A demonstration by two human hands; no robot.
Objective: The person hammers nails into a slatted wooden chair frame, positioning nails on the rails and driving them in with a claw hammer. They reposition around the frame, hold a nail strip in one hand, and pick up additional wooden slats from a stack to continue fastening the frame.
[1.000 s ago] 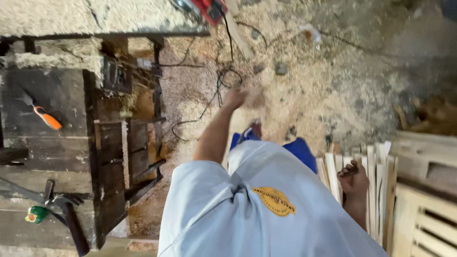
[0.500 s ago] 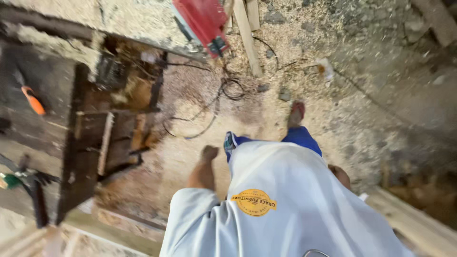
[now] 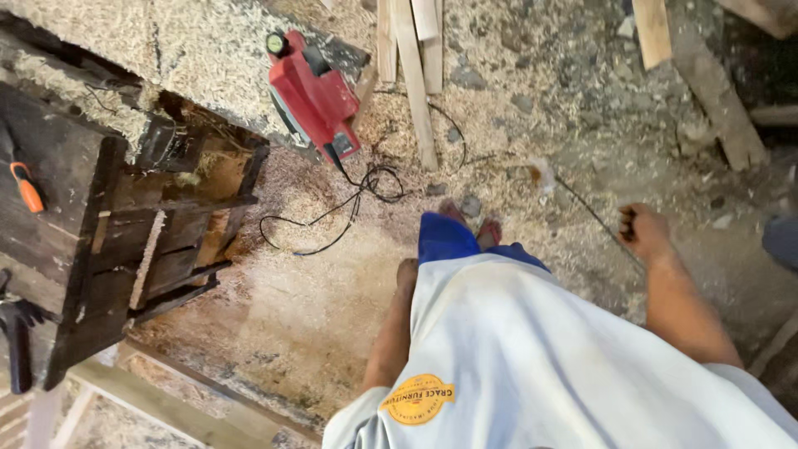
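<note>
Since half a second ago our view has swung so the red planer (image 3: 314,93) sits fully in sight at 11 o'clock, where before only its end showed at the top edge, and our right hand (image 3: 640,231) has come out from behind the shirt (image 3: 540,366) to 2 o'clock. Our left hand (image 3: 406,273) hangs at our side near the centre, close against the shirt; it holds nothing, but we cannot tell how its fingers lie, since only its back edge shows. Our right hand swings free with fingers loosely curled, gripping nothing, above the sawdust floor (image 3: 316,308).

We see the planer lying on a sawdust-covered slab (image 3: 191,50), tilted with its lower end toward 5 o'clock. Its black cord (image 3: 349,199) loops over the floor between it and our feet (image 3: 470,220). Near it at 12 o'clock, wooden slats (image 3: 413,75) lie side by side. At 9 o'clock stands a dark wooden bench (image 3: 75,241), with an orange-handled tool (image 3: 27,188) on its top at the left edge and a dark clamp-like tool (image 3: 18,341) at 8 o'clock. A pale board (image 3: 166,399) runs across at 7 o'clock.
</note>
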